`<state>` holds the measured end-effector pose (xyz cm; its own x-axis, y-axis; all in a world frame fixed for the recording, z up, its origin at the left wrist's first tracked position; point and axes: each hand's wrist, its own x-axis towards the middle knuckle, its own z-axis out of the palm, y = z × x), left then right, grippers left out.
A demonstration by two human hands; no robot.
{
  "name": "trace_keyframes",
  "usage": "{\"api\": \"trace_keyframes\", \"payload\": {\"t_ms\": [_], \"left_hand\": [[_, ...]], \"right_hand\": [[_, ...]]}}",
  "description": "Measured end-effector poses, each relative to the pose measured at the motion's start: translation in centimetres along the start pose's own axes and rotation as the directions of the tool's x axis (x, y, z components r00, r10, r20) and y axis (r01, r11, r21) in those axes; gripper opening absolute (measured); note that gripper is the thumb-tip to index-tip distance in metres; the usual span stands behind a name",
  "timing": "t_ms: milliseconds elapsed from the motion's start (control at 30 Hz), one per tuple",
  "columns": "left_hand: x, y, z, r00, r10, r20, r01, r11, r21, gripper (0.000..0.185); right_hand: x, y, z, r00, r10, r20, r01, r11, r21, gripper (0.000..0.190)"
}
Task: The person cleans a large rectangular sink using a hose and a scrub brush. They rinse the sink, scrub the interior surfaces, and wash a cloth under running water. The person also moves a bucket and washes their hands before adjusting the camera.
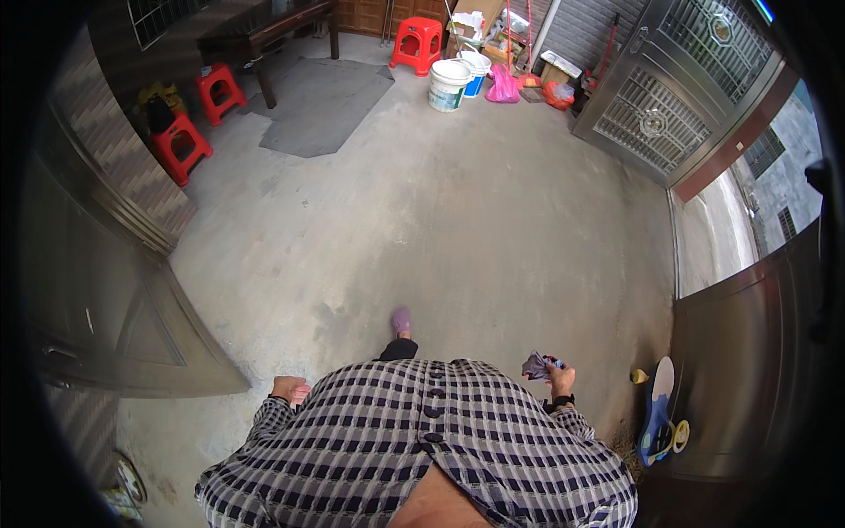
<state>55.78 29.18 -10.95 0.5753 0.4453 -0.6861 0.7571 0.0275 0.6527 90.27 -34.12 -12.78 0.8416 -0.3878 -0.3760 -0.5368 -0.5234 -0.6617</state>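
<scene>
My right hand (561, 377) is closed around a crumpled greyish piece of cloth or plastic (537, 367), out in front of my right hip. Something small with dark, red and blue patches (553, 361) shows at the fingers; what it is cannot be made out. At my left side, my left hand (289, 388) hangs near the hem of my checked shirt (422, 422) with its fingers curled. No object shows in it, though the palm is partly hidden. One foot in a purple shoe (401, 321) is forward on the concrete floor (422, 218).
Metal doors stand open at left (145, 317) and right (680, 86); a blue ride-on toy (657, 416) leans by the right panel. Red stools (416, 46), a dark wooden table (264, 30), a white bucket (449, 86) and a pink bag (503, 84) are farther off.
</scene>
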Motion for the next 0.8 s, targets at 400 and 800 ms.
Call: {"api": "trace_keyframes", "payload": {"t_ms": [400, 800], "left_hand": [[6.3, 17.4, 5.3, 0.97, -0.111, -0.216, -0.019, 0.851, -0.524, 0.034], [0.1, 13.5, 12.3, 0.702, -0.654, -0.282, 0.098, 0.481, -0.871, 0.037]], "right_hand": [[10.6, -17.1, 4.6, 0.964, -0.071, 0.256, 0.064, 0.997, 0.038, 0.026], [28.4, -73.0, 14.5, 0.772, -0.588, 0.24, 0.439, 0.767, 0.467, 0.09]]}}
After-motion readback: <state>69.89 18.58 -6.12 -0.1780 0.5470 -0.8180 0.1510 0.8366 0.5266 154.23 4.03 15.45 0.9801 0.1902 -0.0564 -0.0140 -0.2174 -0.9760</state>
